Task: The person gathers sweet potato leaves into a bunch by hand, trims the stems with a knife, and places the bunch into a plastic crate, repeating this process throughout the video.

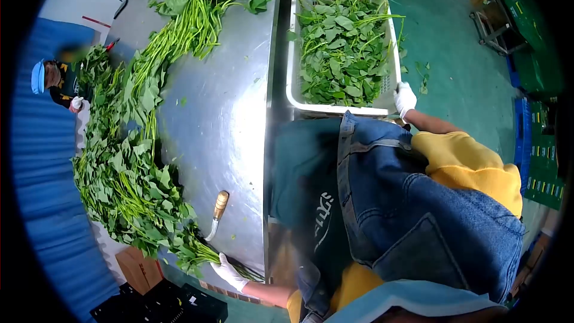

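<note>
My left hand (230, 273), in a white glove, is closed around the stems of a bunch of leafy greens (194, 250) at the edge of the metal table. Close to it a knife (219, 208) with a wooden handle and a curved blade lies on the table. My right hand (405, 99), gloved too, grips the corner of a white plastic basket (335, 108); some of its fingers are hidden. Cut leaves and stems (344, 48) fill that basket.
Long heaps of leafy greens (125, 173) line the far side of the metal table (215, 113). Across it stands a co-worker (66, 84) in a blue cap. Green crates (541, 155) and a cart (499, 27) stand on the floor, where leaf scraps (424, 78) lie.
</note>
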The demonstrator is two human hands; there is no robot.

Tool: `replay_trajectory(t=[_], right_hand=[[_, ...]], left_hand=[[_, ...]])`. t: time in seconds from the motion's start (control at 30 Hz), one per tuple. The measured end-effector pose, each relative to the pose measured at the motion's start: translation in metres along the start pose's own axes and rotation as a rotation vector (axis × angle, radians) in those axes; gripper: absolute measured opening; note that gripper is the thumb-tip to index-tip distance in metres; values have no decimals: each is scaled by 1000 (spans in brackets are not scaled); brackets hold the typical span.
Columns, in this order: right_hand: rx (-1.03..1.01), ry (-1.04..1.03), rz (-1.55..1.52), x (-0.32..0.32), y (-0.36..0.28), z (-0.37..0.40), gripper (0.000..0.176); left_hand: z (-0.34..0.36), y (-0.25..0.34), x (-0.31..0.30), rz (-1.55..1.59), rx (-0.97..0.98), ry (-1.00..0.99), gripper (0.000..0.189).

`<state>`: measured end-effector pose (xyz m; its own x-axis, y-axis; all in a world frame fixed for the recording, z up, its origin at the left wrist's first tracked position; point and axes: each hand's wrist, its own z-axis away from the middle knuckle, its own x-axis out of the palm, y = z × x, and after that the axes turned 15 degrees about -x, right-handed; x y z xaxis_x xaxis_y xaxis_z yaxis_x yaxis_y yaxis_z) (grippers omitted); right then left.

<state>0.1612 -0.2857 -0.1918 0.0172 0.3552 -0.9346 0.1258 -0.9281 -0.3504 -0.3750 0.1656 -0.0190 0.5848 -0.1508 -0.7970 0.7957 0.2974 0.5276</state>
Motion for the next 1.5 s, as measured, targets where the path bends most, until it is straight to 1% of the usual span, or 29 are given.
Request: replay_trajectory(t=[0.07,0.13,0.2,0.27,0.3,0.33,0.4,0.5,0.53,0.57,0.6,0.67,0.73,0.77,0.8,0.83,0.87,0.9,0.93,0.97,1.0,1.03,1.13,1.17,1.27,1.3,1.4,1.47,1.5], right_hand=[[-216,77,-21,-9,-31,-15,13],[-327,-28,-239,1,-65,-34,13],[-462,-168,-310,-11,-136,-35,15],[-564,-213,-599,-16,-201,-15,16],[-686,-207,-802,-22,-232,0,16],[-806,-200,-1007,-31,-261,15,16],[-1024,-323,-905,-55,-314,44,16],[-1308,-674,-1056,-71,-378,83,19],[-1244,-864,-1262,-74,-399,100,18],[-1385,-857,-1037,-91,-420,111,22],[-1329,-982,-1173,-93,-435,128,29],[-1268,-1245,-1161,-100,-466,161,46],[-1201,-1456,-1230,-110,-476,182,56],[-1192,-1503,-1215,-113,-477,189,59],[-1202,-1579,-1202,-116,-477,196,62],[-1351,-1466,-1401,-72,-482,224,63],[-1211,-1559,-1591,-80,-478,220,62],[-1262,-1462,-1494,-85,-477,213,60],[-1307,-1369,-1390,-89,-477,204,58],[-1344,-1283,-1284,-92,-477,195,55],[-1398,-1230,-1135,-105,-476,188,54],[-1450,-1179,-985,-118,-475,181,52],[-1220,-1476,-1029,-125,-482,173,35],[-1376,-1276,-909,-102,-483,175,27],[-1391,-1275,-1072,-63,-476,176,10],[-1054,-1462,-1304,-67,-477,178,9],[-1291,-1389,-1271,-86,-482,169,8],[-1279,-1396,-1303,-88,-483,170,9],[-1284,-1389,-1310,-90,-484,170,10]], left_hand=[[-1,0,-1,28,-37,-23,48],[3,4,-2,84,-109,-4,48],[13,10,-11,89,-132,12,52],[32,18,-20,177,-124,135,58],[45,23,-21,350,-82,217,52],[56,29,-34,386,-230,174,39],[69,28,-42,633,-117,217,30],[93,45,-45,1046,-12,154,24],[90,43,-44,1158,-10,108,24],[93,50,-39,1214,14,101,23],[97,63,-31,1269,37,93,22],[93,84,-17,1284,-19,152,27],[105,114,3,1158,124,55,36],[111,129,18,839,450,231,37],[118,157,13,1238,82,-84,37],[118,170,18,1366,58,-94,36],[116,175,13,1307,-15,-145,33],[100,170,21,1295,127,-96,32],[94,172,23,1316,104,-125,33],[96,188,24,1566,41,-320,33],[93,183,35,1546,91,-203,32],[90,187,32,1475,72,-228,30],[79,189,46,1371,122,-175,25],[73,188,49,1328,83,-172,24],[73,191,42,1265,44,-186,18],[77,194,39,1271,41,-172,18],[82,203,29,1247,35,-182,15],[85,203,27,1241,58,-209,16],[90,206,29,1185,95,-122,16]])
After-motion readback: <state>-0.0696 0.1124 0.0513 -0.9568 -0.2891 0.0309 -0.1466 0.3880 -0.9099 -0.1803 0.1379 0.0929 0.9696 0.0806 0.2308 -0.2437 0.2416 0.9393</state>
